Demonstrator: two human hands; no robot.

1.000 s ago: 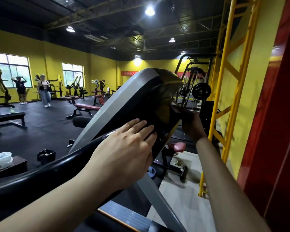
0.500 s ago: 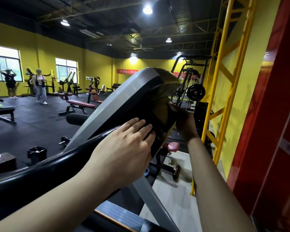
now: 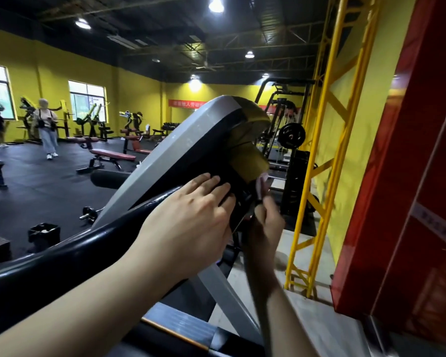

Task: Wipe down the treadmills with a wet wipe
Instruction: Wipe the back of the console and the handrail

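Grey console (image 3: 191, 140) edge, left hand (image 3: 191, 217) pressing

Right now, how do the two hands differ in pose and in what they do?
The left hand lies flat with straight fingers on the console; the right hand is curled, pinching a wipe. The left is sharp and well lit; the right is blurred and shadowed. Both are at the console's lower end.
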